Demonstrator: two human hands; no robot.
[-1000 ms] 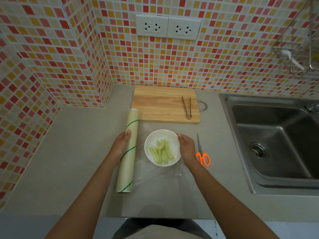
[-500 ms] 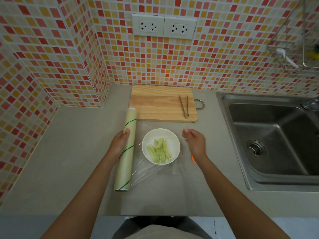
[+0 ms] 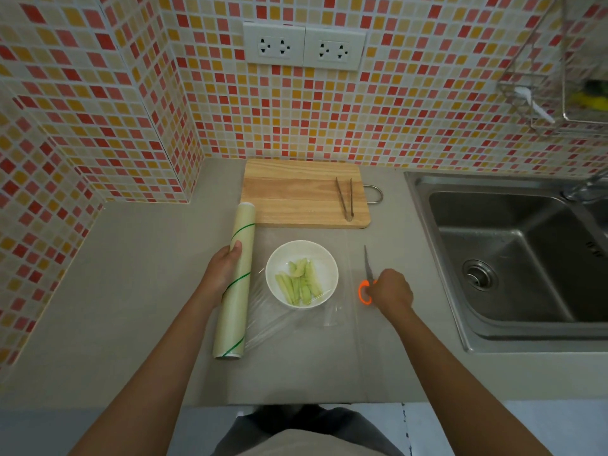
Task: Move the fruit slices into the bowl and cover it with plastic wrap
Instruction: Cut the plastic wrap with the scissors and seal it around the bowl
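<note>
the fruit slices (image 3: 298, 285) already lie in the white bowl (image 3: 301, 253), which sits on the grey desk (image 3: 131, 291) just in front of the wooden cutting board (image 3: 296, 195). a sheet of plastic wrap (image 3: 289, 319) is drawn from the roll (image 3: 235, 291) across the bowl, and the left hand (image 3: 223, 274) grips the roll, probably to keep the film taut. the right hand (image 3: 390, 291) curls over the orange handle of the scissors (image 3: 367, 278), likely to cut the sheet free. tongs (image 3: 343, 199) rest on the board. a steel sink (image 3: 513, 258) lies to the right, under mosaic-tiled walls with two sockets (image 3: 304, 47).
</note>
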